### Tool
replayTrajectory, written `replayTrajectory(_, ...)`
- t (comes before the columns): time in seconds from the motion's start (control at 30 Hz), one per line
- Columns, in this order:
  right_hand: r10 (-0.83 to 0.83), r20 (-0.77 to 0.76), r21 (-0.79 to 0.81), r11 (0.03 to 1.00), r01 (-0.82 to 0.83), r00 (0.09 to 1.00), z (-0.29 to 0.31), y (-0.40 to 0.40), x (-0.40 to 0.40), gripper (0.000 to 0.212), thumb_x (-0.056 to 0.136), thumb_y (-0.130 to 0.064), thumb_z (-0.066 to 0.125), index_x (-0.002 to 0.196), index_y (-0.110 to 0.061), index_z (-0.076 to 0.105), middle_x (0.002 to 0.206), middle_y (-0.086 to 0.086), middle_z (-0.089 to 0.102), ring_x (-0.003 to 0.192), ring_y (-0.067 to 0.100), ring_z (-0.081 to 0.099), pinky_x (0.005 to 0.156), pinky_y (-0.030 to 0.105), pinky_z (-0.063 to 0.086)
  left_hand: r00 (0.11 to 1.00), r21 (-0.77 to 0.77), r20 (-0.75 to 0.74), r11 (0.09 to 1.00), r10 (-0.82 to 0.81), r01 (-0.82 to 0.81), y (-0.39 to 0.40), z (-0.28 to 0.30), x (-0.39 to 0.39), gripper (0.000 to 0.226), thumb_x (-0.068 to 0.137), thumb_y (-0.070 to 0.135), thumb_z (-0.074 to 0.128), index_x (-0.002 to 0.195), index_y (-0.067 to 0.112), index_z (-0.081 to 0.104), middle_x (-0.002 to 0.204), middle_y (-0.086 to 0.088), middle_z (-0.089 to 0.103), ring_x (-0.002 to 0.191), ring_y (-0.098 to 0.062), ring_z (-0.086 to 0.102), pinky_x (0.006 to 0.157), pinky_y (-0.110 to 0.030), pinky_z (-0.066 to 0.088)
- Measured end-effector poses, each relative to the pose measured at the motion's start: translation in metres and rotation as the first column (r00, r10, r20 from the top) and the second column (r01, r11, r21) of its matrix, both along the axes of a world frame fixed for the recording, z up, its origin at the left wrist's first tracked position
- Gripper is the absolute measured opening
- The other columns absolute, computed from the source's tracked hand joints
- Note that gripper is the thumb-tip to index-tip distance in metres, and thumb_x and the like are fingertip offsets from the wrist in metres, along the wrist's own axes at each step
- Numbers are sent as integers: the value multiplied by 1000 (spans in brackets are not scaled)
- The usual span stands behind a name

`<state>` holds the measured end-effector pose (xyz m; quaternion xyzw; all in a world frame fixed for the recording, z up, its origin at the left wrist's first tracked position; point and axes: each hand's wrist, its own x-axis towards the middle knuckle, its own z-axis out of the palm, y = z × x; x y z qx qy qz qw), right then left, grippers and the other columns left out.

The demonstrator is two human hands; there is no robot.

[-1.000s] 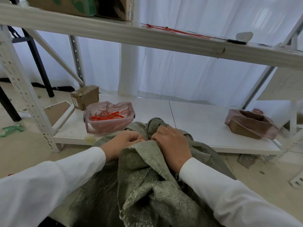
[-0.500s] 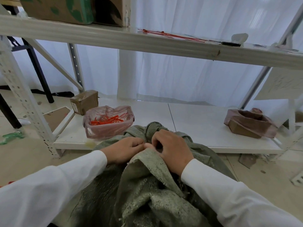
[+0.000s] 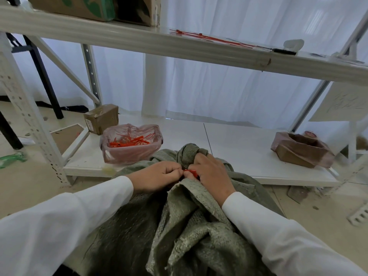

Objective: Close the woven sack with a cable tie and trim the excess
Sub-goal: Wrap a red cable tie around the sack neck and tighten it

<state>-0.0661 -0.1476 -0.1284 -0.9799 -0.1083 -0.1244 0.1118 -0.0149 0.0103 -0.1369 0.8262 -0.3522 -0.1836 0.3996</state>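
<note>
Red cable tie [image 3: 190,172] sits between the two hands at the gathered neck of the grey-green woven sack [image 3: 191,226], near centre. Left hand [image 3: 159,177] has fingers curled, fingertips pinching at the tie's left end. Right hand [image 3: 211,174] is curled over the bunched sack neck, thumb touching the tie; only a short red piece shows, the rest hidden by fingers and cloth. The sack's twisted top [image 3: 189,154] sticks up just beyond the right hand, and the sack body runs down toward the viewer between two white sleeves.

Counts: one sack, one tie in hand, two hands.

Containers: one pink plastic bag [image 3: 131,143] on the low shelf [image 3: 249,148], far left of the hands, holding a heap of red ties, number cannot be told. One small taped cardboard box [image 3: 101,118] behind it, closed. One brown open box [image 3: 300,148] on the right, contents not visible. Upper shelf [image 3: 179,46] carries several long red ties [image 3: 215,38] and cardboard boxes [image 3: 95,6] at far left.
</note>
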Motion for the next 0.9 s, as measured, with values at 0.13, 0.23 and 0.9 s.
replayTrajectory(0.13,-31,-74,-9,999,31,997,3,2,-2,48,89,-48,30,84,-14,64,91,-5,39,93,17,37,77,29,20,1000,1,1,1000,1,-1,1,1,1,37,95,18,43,59,22,34,56,10,35,51,0,31,57,-20,29)
replayTrajectory(0.23,-61,-134,-61,997,53,989,7,1,-3,36,97,-40,37,93,-17,65,103,-1,49,104,19,41,80,31,25,1000,19,26,1000,14,-15,4,2,1,39,96,17,43,58,23,35,48,14,39,46,1,34,52,-13,29)
replayTrajectory(0.9,-238,-248,462,823,331,939,7,-9,-6,28,84,-45,60,77,-19,56,80,-2,53,85,18,52,73,26,37,704,-363,-676,734,216,-574,-24,19,-26,26,94,16,36,83,10,59,35,6,41,31,-5,35,34,-14,33)
